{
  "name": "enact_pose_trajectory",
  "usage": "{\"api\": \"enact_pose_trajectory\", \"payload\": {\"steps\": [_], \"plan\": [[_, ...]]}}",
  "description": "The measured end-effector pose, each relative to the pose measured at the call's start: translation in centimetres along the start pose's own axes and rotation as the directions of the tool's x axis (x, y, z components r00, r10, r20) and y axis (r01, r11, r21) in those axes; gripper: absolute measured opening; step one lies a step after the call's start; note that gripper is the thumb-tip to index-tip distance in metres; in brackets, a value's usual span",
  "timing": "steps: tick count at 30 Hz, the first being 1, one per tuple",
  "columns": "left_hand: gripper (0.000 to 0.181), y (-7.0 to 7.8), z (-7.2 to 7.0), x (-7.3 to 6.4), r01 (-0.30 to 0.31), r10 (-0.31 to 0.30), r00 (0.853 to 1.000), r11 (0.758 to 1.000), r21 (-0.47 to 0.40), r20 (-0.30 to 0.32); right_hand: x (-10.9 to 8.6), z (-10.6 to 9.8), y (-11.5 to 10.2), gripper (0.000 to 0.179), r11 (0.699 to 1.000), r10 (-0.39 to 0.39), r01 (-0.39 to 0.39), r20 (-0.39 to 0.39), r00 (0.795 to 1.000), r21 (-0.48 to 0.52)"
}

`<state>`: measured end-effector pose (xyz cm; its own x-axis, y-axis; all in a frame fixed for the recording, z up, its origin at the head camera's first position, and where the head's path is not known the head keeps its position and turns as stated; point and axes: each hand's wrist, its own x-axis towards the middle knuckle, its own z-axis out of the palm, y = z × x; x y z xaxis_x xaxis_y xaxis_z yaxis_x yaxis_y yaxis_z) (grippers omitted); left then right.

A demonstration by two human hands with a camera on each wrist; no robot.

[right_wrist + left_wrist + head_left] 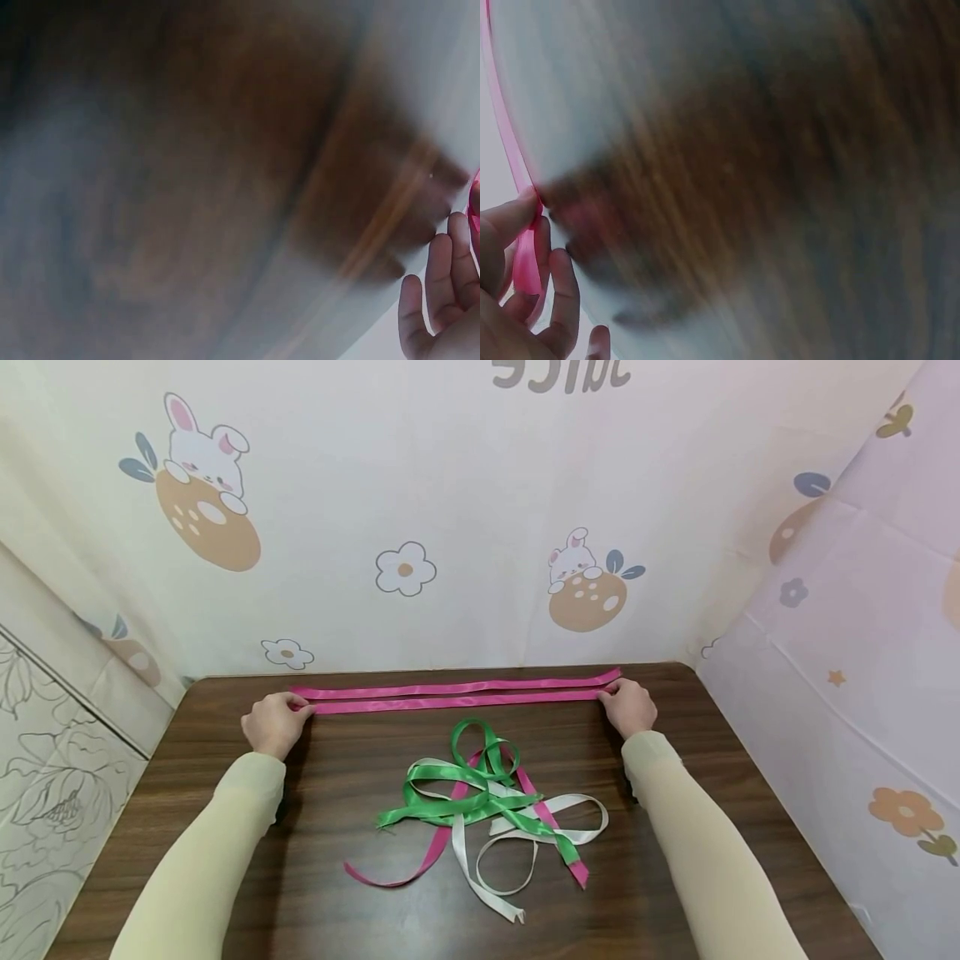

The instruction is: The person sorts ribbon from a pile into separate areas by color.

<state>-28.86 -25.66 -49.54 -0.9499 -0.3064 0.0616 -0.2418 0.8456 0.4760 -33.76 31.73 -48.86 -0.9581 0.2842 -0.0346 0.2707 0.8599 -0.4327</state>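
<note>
Two pink ribbons stretch side by side across the back of the table. My left hand [276, 725] pinches the left end of the nearer pink ribbon [450, 701]. In the left wrist view this ribbon [526, 259] runs between thumb and fingers, its end hanging below the thumb. At the other end, my right hand [630, 708] pinches the same ribbon, which is drawn nearly straight. Just behind lies the farther pink ribbon [420, 690], its ends close to both hands. The right wrist view catches only the fingers [439, 277] and a bit of pink at its right edge.
Mid-table lies a loose tangle of green ribbon [450, 774], white ribbon [491, 900] and pink ribbon [431, 852]. The dark wooden table [337, 910] ends at a curtain with rabbits and flowers [465, 635]. Another curtain [847, 677] hangs along the right side.
</note>
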Motion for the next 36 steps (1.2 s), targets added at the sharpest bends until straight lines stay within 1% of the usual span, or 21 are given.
{"api": "enact_pose_trajectory", "payload": {"steps": [10,17,21,26,33,36], "plan": [[0.033,0.9,-0.1,0.2,0.072,-0.072,0.997,0.997,-0.002,-0.023,0.2,-0.2,-0.4,0.035,0.999,0.04,-0.04,-0.006,0.999,-0.025],[0.036,1.1,-0.2,0.4,0.126,-0.127,0.99,0.992,-0.011,-0.059,0.6,-0.2,-0.7,0.037,0.999,0.036,-0.036,0.003,0.999,-0.026],[0.038,1.0,-0.3,0.4,0.134,-0.134,0.988,0.991,-0.005,-0.071,0.7,-0.1,-0.6,0.04,0.999,0.027,-0.027,-0.009,1.0,-0.025],[0.043,0.8,-0.2,0.4,0.144,-0.144,0.987,0.99,-0.002,-0.068,0.7,0.0,-0.1,0.041,0.999,0.025,-0.026,-0.016,1.0,-0.02],[0.055,0.4,0.2,0.5,0.161,-0.16,0.986,0.987,0.002,-0.055,0.7,0.3,0.4,0.041,0.999,0.033,-0.033,-0.012,0.999,-0.013],[0.058,0.3,0.3,0.5,0.171,-0.171,0.984,0.985,0.002,-0.055,0.7,0.4,0.5,0.042,0.999,0.035,-0.036,-0.01,0.999,-0.007]]}}
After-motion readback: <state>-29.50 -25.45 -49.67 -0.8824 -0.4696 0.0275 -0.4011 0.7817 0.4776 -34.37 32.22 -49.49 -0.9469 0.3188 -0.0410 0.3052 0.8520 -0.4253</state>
